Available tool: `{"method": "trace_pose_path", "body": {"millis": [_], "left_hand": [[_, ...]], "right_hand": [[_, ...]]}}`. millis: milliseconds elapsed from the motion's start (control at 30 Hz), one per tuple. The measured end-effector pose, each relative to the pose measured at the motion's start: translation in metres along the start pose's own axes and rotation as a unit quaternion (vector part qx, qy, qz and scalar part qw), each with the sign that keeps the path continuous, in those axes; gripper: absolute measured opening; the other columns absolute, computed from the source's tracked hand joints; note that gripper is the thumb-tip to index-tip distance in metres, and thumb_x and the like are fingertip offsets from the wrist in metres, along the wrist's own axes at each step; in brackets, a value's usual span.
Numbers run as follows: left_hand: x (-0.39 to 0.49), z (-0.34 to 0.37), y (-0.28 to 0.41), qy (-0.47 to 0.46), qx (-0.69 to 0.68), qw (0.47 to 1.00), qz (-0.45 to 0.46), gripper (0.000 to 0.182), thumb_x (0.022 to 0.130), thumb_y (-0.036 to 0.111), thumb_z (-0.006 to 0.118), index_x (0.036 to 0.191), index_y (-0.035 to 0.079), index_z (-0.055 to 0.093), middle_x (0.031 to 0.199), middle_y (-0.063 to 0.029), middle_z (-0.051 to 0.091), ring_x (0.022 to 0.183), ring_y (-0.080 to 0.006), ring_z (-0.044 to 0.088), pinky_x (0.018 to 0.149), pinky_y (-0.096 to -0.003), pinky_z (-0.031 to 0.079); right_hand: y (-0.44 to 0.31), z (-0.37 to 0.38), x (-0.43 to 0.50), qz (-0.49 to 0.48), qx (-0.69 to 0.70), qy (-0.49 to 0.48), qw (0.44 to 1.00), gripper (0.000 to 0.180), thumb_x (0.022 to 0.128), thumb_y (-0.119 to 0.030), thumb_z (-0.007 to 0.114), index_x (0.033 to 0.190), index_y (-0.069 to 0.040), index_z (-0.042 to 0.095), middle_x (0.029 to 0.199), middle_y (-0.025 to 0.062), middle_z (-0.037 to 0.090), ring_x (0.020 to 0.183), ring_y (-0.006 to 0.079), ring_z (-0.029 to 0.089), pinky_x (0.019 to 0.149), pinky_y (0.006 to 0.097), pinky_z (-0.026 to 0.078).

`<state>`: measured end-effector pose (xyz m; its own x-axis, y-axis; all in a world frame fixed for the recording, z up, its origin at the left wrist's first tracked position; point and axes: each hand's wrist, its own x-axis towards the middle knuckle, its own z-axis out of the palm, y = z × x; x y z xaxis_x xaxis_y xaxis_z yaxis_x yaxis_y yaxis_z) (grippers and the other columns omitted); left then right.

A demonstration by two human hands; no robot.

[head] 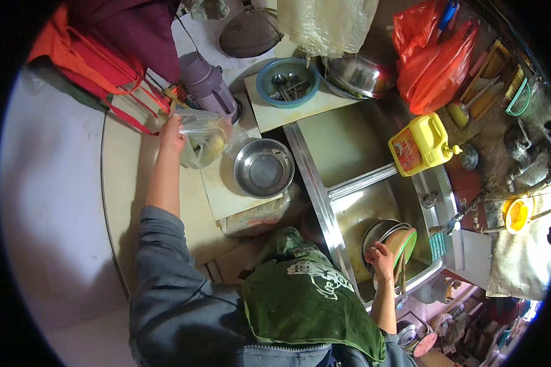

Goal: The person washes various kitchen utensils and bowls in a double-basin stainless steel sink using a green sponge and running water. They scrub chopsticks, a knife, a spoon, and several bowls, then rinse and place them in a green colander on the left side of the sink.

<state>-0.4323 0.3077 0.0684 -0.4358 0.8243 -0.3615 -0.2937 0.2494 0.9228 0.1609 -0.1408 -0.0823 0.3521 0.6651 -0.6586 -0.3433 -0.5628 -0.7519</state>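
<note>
My left hand (171, 133) grips the top of a clear plastic bag (201, 137) with yellow-green contents that look like fruit or vegetables. My right hand (380, 259) is over the sink's near basin (360, 204), against a stack of bowls. In that stack are a metal bowl (372, 235) and a green-rimmed bowl (400, 243), with wooden chopsticks (402, 270) leaning beside them. Whether my right fingers hold a rim or only touch it cannot be told. A stainless-steel bowl (263, 169) sits between the bag and the sink.
A lilac thermos flask (211, 87) stands behind the bag. Spoons lie in a blue basin (262, 89) at the back. A yellow jug (424, 144) with a pump rests on the sink's far edge, near a red plastic bag (436, 69). A tap (445, 228) reaches toward the near basin.
</note>
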Motion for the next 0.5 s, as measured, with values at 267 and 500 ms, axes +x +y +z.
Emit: {"method": "trace_pose_path", "body": {"millis": [267,500], "left_hand": [[0.108,-0.025,-0.109,0.053,0.182,0.975,-0.118,0.027,0.081,0.026,0.075,0.097,0.01,0.061,0.079,-0.004,0.056,0.058,-0.0156,0.049,0.047,-0.0297,0.04],[0.105,0.036,-0.13,-0.18,0.147,0.968,-0.09,0.019,0.08,0.021,0.075,0.091,0.012,0.061,0.081,-0.0013,0.061,0.07,-0.0184,0.058,0.072,-0.0361,0.052]], "right_hand": [[-0.006,0.034,-0.02,-0.001,-0.064,0.054,0.996,0.038,0.094,-0.012,0.057,0.129,0.003,0.055,0.103,0.0113,0.068,0.081,0.0192,0.069,0.07,0.0302,0.057],[-0.002,0.052,-0.021,0.019,-0.069,0.074,0.995,0.038,0.093,-0.008,0.059,0.129,0.004,0.054,0.106,0.0123,0.067,0.082,0.0199,0.068,0.07,0.0298,0.054]]}}
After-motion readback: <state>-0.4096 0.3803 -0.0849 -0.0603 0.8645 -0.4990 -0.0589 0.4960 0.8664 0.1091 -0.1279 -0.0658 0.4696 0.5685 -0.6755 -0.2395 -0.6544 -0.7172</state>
